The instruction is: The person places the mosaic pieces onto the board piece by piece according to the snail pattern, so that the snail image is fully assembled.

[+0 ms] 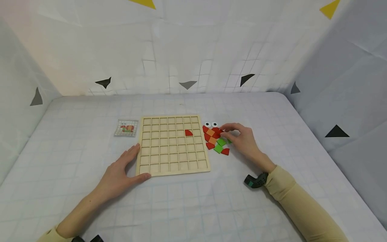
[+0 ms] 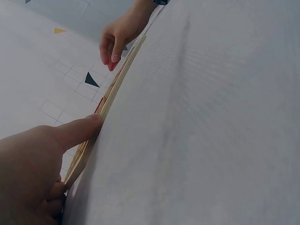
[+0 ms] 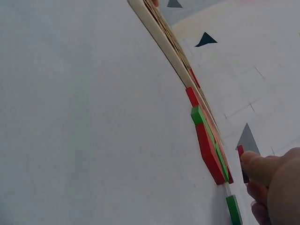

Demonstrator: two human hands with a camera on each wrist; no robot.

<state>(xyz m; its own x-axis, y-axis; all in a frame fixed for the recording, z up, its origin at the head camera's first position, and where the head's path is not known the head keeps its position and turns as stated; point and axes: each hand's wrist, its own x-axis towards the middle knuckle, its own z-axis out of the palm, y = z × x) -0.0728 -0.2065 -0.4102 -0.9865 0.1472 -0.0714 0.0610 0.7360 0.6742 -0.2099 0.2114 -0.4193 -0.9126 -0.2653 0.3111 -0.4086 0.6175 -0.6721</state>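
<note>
A wooden grid board (image 1: 173, 158) lies flat on the table, with one red quarter-round tile (image 1: 188, 133) in a cell toward its right side. My left hand (image 1: 116, 176) rests at the board's near left corner, fingers straight along the left edge and thumb on the near edge. Over the loose pieces to the right of the board, my right hand (image 1: 243, 139) pinches a red tile (image 3: 243, 164) between thumb and fingers, raised off the table. Beneath it lie several red, orange and green tiles (image 1: 221, 142), some partly hidden by the fingers.
Two round eye tiles (image 1: 207, 124) sit at the far end of the loose pieces. Left of the board lies a small picture card (image 1: 126, 128) with a coloured figure on a grid. A white cloth covers the table (image 1: 187, 208), and pale walls stand around it.
</note>
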